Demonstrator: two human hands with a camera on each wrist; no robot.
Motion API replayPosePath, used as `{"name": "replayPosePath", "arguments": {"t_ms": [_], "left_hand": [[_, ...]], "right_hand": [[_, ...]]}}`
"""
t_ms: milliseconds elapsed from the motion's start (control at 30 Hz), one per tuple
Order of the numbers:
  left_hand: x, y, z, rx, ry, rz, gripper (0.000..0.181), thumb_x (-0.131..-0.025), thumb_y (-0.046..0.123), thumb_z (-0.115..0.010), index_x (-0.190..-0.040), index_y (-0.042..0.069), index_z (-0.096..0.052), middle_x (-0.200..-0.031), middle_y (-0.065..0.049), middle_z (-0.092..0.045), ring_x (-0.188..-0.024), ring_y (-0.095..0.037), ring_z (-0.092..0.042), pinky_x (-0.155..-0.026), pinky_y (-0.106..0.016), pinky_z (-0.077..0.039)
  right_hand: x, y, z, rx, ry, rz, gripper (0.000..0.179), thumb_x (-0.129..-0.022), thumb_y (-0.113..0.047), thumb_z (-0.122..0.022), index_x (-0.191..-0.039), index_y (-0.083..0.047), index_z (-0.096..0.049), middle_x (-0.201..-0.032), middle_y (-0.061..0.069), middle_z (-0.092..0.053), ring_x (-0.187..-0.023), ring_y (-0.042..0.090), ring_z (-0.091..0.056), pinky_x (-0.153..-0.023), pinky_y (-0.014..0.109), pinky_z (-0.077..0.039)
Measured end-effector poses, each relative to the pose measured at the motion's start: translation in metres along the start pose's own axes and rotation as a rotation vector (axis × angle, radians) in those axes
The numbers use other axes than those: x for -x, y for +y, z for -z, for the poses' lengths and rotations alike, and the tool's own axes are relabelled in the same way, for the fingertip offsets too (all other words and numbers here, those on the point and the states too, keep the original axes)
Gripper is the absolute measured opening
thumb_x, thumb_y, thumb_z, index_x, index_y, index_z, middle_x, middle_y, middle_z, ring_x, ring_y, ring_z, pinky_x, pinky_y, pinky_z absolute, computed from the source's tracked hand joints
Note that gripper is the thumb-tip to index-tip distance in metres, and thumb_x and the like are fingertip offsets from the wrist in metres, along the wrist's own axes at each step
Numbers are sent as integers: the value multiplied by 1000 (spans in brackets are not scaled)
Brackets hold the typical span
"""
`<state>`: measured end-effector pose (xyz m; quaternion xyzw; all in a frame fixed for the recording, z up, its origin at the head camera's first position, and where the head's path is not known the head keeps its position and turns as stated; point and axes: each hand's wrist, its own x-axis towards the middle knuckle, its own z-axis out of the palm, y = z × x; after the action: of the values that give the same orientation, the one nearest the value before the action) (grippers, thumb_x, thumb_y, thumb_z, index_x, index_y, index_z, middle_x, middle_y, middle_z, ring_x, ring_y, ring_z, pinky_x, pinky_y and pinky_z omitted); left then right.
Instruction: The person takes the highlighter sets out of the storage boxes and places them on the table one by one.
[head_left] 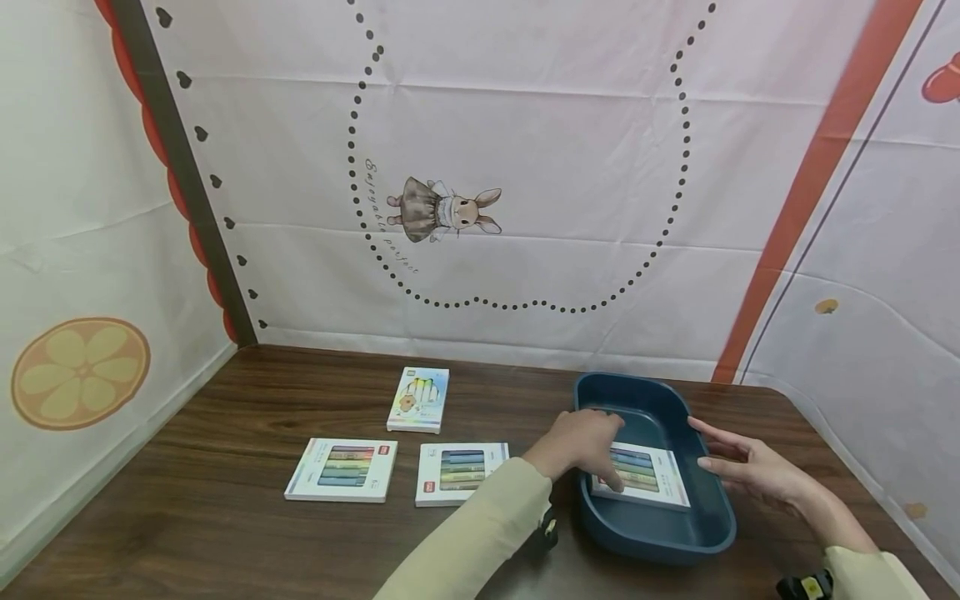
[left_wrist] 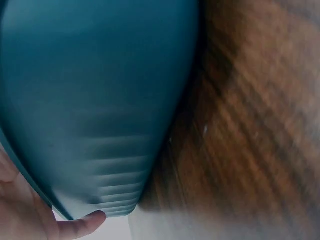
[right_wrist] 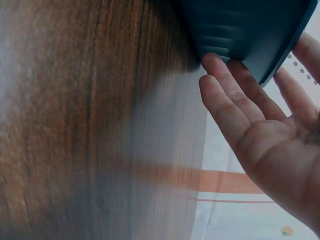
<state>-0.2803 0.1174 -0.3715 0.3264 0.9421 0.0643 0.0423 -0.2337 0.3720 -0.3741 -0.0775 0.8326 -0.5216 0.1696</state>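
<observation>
A dark blue plastic basin (head_left: 645, 540) stands on the table's right side. Inside it lies a flat white box of coloured markers (head_left: 669, 477), long side across. My left hand (head_left: 581, 442) reaches over the basin's left rim; its thumb overlaps the box's left end, and the index finger extends beyond the box's far edge. In the left wrist view, one finger (left_wrist: 90, 223) shows outside the basin wall; the other fingertips are hidden behind the rim. Opposite, my right hand (head_left: 757, 475) has extended fingers touching the right rim and outer wall, seen again in the right wrist view.
Left of the basin, two similar marker boxes (head_left: 341, 471) lie side by side, the nearer one (head_left: 437, 493) close to my left sleeve. Behind them lies a smaller box with pens pictured (head_left: 418, 400). White printed cloth (head_left: 525, 150) walls the wooden table (head_left: 247, 467) at back and sides.
</observation>
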Motion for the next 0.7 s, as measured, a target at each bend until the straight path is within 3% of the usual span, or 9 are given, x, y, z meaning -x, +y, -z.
{"name": "replayPosePath", "arguments": {"t_ms": [333, 700], "left_hand": [[-3, 2, 4, -123, -97, -13, 75, -58, 57, -77, -120, 25, -51, -100, 11, -61, -77, -7, -53, -65, -27, -43], [-2, 8, 5, -221, -145, -6, 68, -55, 60, -77, -111, 28, -54, -95, 12, -60, -82, -8, -52, -75, -30, -37]], "right_hand": [[0, 0, -1, -16, -9, -6, 64, -92, -19, -53, -146, -19, -19, -136, 44, -11, -109, 32, -52, -82, 47, -47], [0, -1, 0, -9, 0, -14, 64, -92, -20, -54, -145, -21, -20, -135, 44, -12, -109, 33, -51, -82, 47, -47]]}}
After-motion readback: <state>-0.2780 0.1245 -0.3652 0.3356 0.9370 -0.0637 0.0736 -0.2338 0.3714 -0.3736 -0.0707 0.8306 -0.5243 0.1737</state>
